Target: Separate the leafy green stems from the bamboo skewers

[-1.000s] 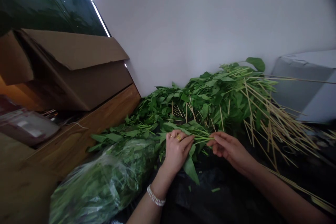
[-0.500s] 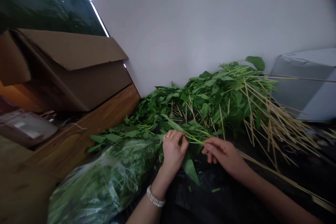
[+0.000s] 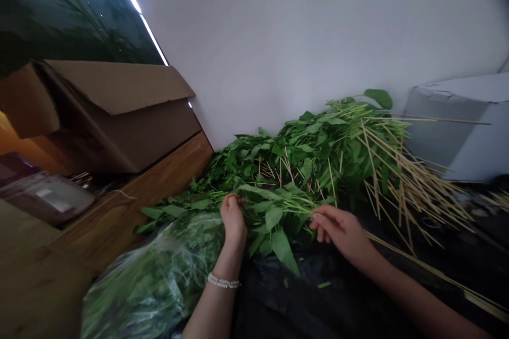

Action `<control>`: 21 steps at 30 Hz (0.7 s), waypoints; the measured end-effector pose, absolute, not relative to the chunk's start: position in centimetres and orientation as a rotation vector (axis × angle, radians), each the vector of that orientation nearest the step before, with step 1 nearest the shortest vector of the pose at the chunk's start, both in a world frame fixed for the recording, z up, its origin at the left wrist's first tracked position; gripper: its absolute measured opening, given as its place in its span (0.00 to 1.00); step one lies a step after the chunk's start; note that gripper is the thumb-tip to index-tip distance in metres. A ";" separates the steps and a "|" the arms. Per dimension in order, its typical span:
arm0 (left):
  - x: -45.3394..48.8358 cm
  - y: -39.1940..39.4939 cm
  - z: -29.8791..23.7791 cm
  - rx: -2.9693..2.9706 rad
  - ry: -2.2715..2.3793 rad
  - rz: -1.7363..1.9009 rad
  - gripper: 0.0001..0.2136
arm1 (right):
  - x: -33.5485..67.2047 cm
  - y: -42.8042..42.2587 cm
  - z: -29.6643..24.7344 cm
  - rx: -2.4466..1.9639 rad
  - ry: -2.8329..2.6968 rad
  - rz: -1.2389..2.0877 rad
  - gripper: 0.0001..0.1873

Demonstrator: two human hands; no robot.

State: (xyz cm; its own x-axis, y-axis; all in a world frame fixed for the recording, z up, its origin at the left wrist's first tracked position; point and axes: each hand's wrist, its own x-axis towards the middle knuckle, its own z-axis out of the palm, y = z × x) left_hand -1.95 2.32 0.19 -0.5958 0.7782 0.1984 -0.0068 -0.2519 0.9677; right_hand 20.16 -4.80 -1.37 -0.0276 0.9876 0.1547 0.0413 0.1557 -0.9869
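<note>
My right hand (image 3: 337, 230) pinches the stem ends of a small bunch of leafy greens (image 3: 274, 217), whose long green leaves spread leftward and hang over black plastic. Left of that bunch, my left hand (image 3: 234, 217), with a beaded bracelet (image 3: 224, 281) on the wrist, reaches in among the leaves. Its fingers are curled and partly hidden, so what they hold cannot be made out. Close by on its left lies a clear plastic bag (image 3: 159, 280) full of greens. Behind both hands rises a heap of leafy greens (image 3: 318, 132).
Many thin wooden sticks (image 3: 421, 190) lie over the heap's right side, and several stand among the leaves. An open cardboard box (image 3: 131, 132) is on the left by a wooden surface (image 3: 175, 175). A white box (image 3: 457, 122) stands at the right against the wall (image 3: 298, 37).
My left hand has moved left, away from the stems near my right hand, to the leaves beside the bag. My right hand stays at the stem ends; more of the bunch's leaves show.
</note>
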 end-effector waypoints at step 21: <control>0.8 -1.7 0.2 2.726 1.279 1.019 0.11 | 20.5 -5.2 -1.8 -1.223 -1.573 0.908 0.13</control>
